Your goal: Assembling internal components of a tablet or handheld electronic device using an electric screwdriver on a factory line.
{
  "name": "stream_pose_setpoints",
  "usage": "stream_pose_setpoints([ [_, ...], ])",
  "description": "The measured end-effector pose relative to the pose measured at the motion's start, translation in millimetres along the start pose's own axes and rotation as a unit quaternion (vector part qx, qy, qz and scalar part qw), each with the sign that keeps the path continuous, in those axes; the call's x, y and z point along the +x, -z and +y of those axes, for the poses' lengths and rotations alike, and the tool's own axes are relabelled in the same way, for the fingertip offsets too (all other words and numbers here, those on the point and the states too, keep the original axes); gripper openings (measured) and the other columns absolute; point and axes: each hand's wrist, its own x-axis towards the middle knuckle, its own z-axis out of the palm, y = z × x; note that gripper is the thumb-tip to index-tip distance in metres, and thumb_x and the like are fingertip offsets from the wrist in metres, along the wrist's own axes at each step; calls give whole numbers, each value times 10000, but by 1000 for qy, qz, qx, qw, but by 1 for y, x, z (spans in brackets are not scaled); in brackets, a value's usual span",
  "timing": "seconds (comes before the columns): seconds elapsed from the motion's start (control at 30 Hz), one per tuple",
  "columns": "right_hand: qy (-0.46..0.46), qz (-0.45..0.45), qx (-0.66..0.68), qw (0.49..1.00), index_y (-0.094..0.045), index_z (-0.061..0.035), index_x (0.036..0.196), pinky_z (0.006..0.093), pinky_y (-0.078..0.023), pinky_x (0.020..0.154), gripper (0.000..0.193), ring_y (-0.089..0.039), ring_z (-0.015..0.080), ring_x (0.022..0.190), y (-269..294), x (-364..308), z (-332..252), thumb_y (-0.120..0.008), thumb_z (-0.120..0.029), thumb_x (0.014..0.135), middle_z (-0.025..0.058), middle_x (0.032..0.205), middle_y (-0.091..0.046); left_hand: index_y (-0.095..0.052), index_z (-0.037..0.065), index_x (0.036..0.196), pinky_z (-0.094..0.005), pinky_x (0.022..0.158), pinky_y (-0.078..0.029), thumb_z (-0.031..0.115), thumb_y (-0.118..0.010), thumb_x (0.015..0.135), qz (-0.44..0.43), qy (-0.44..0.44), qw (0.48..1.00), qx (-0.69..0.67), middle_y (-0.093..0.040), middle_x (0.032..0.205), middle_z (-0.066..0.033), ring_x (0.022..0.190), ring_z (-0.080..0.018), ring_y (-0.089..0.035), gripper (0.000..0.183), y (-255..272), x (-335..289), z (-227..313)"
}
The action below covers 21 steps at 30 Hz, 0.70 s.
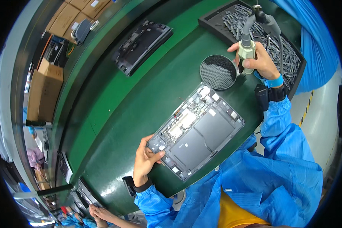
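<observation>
An opened laptop base (192,150) lies at a slant on the green bench, its circuit board and dark battery cells exposed. My left hand (143,159) grips its left corner, thumb on top and fingers at the outer edge. My right hand (265,64) is wrapped round a pale electric screwdriver (247,51) with a thick grey cable at its top. Just left of that hand sits a round dark screw dish (221,78), dimpled inside, with small black screws heaped along its far side. The screwdriver's tip is hard to make out near the dish's right rim.
A black tray (298,76) of many grey metal strips stands at the far right. Another laptop base (142,47) rests on the bright green strip of the bench. Cardboard boxes (45,91) fill the shelf at left. Another person's hands (102,214) are at the lower left.
</observation>
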Motion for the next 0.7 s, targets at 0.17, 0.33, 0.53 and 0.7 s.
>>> stream_pose_setpoints([
  [0.17,18,-75,97,992,-551,-5,1053,277,-486,762,500,-616,154,850,15,-4,9,-758,-196,640,93,860,-635,-367,-14,1285,-213,522,-494,-40,-682,738,-16,18,1000,-5,-638,908,-110,658,-105,-611,632,-1,2,7],
  [0.33,-67,-178,117,975,-538,-35,1077,247,-498,671,544,-617,144,827,10,-4,7,-809,-110,611,69,868,-639,-370,-24,1284,-217,525,-503,-57,-667,721,-4,25,1000,-15,-626,978,-121,686,-127,-622,638,-3,3,8],
  [0.53,15,177,104,979,-480,-2,1171,267,-502,686,550,-527,91,669,-18,-7,-10,-731,-177,714,34,877,-586,-381,-9,1294,-211,520,-496,-95,-653,726,-4,32,999,-7,-626,992,-116,688,-113,-616,637,0,0,9],
  [0.7,122,15,256,959,-551,30,913,330,-494,759,350,-502,123,626,-44,25,-27,-613,-294,796,14,662,-462,-382,-20,1280,-207,505,-493,-98,-659,722,-8,35,999,-15,-619,1000,-118,662,-110,-612,629,4,1,3],
])
